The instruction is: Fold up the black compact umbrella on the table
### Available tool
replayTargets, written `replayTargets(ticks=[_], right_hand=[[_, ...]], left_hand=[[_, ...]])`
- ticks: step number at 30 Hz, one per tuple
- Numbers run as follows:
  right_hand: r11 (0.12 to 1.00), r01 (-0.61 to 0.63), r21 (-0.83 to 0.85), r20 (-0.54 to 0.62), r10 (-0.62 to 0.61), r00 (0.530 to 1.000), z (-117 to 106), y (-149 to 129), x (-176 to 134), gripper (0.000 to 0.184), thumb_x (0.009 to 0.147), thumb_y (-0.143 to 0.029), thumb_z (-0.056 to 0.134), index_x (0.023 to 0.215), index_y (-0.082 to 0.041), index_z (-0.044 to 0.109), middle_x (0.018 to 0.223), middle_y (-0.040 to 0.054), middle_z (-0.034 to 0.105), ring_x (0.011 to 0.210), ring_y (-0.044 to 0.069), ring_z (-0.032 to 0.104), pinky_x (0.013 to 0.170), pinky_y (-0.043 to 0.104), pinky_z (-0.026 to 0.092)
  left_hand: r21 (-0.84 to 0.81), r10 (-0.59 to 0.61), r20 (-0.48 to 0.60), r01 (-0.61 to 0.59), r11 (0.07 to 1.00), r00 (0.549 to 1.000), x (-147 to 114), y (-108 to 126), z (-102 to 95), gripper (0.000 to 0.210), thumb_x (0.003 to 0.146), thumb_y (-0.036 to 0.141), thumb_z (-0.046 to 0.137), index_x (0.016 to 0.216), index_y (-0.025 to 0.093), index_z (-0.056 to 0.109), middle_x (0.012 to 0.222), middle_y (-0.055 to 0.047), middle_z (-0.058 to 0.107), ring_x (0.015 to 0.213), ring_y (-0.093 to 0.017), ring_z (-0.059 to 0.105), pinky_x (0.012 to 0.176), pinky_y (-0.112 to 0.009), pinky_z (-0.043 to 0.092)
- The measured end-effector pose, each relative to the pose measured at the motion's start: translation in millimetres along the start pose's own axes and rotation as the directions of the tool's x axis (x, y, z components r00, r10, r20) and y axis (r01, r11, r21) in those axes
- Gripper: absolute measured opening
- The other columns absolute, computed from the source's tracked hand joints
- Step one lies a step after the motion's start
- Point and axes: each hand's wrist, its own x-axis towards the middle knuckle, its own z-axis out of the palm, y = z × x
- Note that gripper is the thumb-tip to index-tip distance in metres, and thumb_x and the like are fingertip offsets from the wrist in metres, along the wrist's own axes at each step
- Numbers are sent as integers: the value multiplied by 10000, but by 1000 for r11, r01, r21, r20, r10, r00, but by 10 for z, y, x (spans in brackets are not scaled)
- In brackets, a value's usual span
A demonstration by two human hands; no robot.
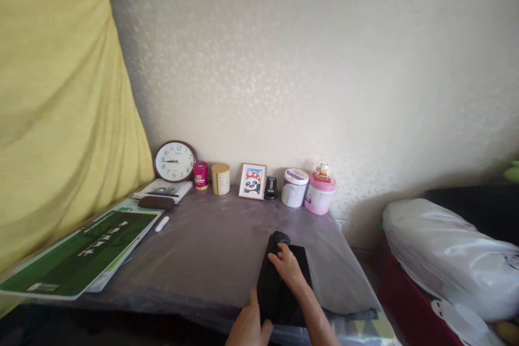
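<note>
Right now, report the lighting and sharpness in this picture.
Head view throughout: patterned wall glints left of centre; black item too dark to show much detail; white plastic bag shows pale highlights; small print on clock too soft to read.

Impossible to see the wrist of the left hand, cut off by the bottom edge, or the underside of the black item, perhaps folded fabric. Hard to make out every finger of the right hand. Impossible to follow the white bag past the right edge, or to read the tiny label on the green board.
</note>
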Motion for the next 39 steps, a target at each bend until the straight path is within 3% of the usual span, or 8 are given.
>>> replayTargets(ticks=[6,11,16,19,27,31,36,39], right_hand=[[974,11,228,235,-66,970,27,-64,-118,306,839,-423,372,812,-185,561,760,30,688,487,107,590,454,210,420],[980,108,164,174,-137,975,52,-77,-183,248,827,-360,407,735,-193,566,742,0,696,476,82,575,487,191,410],[979,173,106,145,-187,972,56,-115,-204,248,846,-336,378,739,-209,563,732,-17,694,486,90,593,533,203,420],[978,178,109,155,-194,969,48,-133,-209,236,843,-332,390,732,-211,559,720,-19,692,496,94,598,550,201,429],[979,163,122,159,-181,971,63,-134,-221,243,864,-334,379,761,-211,562,744,-22,697,480,89,587,547,199,433],[959,281,33,116,-283,952,35,-138,-338,257,883,-314,375,870,-229,618,767,3,693,624,124,626,633,220,451],[824,557,-101,114,-547,829,29,-60,-423,263,884,-269,417,888,-249,679,896,35,695,1036,191,550,950,334,365],[814,565,-135,141,-548,824,65,8,-272,283,892,-252,407,837,-251,684,952,12,697,1142,191,489,1055,419,222]], left_hand=[[161,-58,26,53,986,998,-27,38,-54,706,781,247,431,1381,35,125,1128,-183,598,1061,-246,567,867,-299,418],[234,-6,13,3,972,1000,-89,-36,-114,703,781,304,444,1381,72,162,1185,-171,570,1074,-260,562,879,-318,428],[302,206,-251,-126,945,946,-111,51,-185,599,771,361,466,1302,102,366,1370,-173,391,1270,-307,354,1045,-409,304],[393,376,-183,-284,875,908,-101,167,-216,501,735,312,513,1215,176,474,1380,-108,389,1295,-297,306,1099,-430,214],[358,270,-255,-168,918,928,12,-16,-100,472,801,382,437,1216,158,470,1274,-147,468,1193,-302,430,1009,-431,346],[213,326,-185,-286,934,927,181,-136,162,712,747,243,438,1380,54,172,1472,-164,174,1343,-265,215,1081,-371,266],[155,288,-258,-254,955,922,269,-200,385,705,719,164,381,1383,55,171,1472,-156,183,1353,-232,191,1099,-376,225],[165,271,-237,-236,957,933,252,-193,364,718,719,163,388,1388,50,154,1476,-156,164,1357,-227,178,1100,-370,213]])
